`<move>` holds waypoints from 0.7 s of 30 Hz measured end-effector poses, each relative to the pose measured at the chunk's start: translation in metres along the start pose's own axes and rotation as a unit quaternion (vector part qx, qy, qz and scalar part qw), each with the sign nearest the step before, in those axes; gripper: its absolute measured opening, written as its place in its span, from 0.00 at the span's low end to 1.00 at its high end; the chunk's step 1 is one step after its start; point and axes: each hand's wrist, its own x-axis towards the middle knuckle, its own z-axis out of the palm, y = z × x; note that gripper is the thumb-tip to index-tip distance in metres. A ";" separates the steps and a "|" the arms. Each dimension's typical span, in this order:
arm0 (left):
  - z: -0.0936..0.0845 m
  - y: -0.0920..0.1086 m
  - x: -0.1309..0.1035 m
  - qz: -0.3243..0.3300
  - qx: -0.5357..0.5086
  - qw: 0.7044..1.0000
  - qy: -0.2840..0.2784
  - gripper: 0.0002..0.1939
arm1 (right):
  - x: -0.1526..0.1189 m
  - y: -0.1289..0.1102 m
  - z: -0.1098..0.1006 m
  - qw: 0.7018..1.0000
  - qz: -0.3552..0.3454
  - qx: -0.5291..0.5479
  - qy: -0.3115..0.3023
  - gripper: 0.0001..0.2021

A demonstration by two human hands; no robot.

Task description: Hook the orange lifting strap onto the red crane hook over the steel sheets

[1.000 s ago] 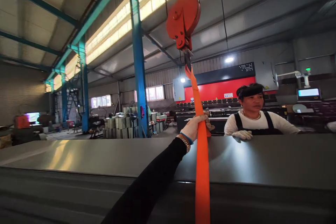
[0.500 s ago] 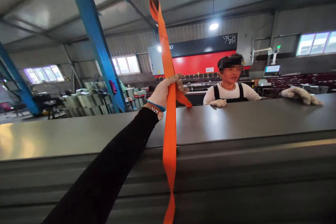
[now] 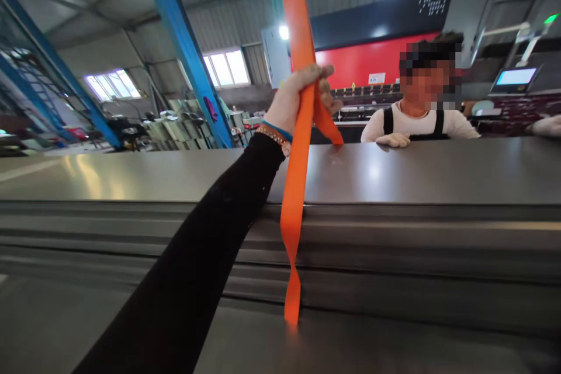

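My left hand (image 3: pixel 293 99) is raised and closed around a wide orange lifting strap (image 3: pixel 297 187). The strap comes down from above the picture, runs through my fist and hangs over the near edge of a stack of large grey metal sheets (image 3: pixel 394 175), ending low against the stack's side. A second leg of the strap slants from my hand down to the top sheet. My arm wears a black sleeve and a bracelet. My right hand is out of sight.
Across the sheets a person in a white shirt and black apron rests a gloved hand (image 3: pixel 394 139) on the far edge. Behind stand a red and black press brake (image 3: pixel 377 58), a blue steel column (image 3: pixel 184 52) and stacked boxes (image 3: pixel 175 128).
The view has tilted down and moved closer, so the red crane hook has left the top of the picture. My left hand has kept its grip on the strap throughout.
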 end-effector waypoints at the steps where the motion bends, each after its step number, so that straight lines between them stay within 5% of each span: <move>1: 0.000 0.000 -0.001 -0.014 0.003 1.000 0.007 0.13 | 0.008 -0.018 -0.017 0.998 -0.049 0.027 0.022 0.29; 4: -0.003 0.004 -0.006 -0.050 0.020 0.998 0.019 0.11 | 0.041 -0.060 -0.056 0.965 -0.211 0.123 0.096 0.34; 7: -0.009 0.013 -0.010 -0.075 0.048 0.995 0.034 0.10 | 0.080 -0.074 -0.063 0.893 -0.379 0.214 0.117 0.53; 10: -0.013 0.025 -0.014 -0.063 0.076 0.994 0.043 0.11 | 0.114 -0.071 -0.051 0.825 -0.506 0.241 0.073 0.41; 12: -0.014 0.034 -0.017 -0.035 0.094 0.994 0.046 0.12 | 0.126 -0.069 -0.044 0.806 -0.543 0.231 0.054 0.33; 16: -0.012 0.057 -0.024 0.022 0.131 0.990 0.052 0.14 | 0.122 -0.073 -0.042 0.825 -0.513 0.228 0.071 0.41; 21: -0.013 0.083 -0.036 0.065 0.165 0.979 0.105 0.14 | 0.077 -0.059 -0.057 0.920 -0.323 0.220 0.013 0.37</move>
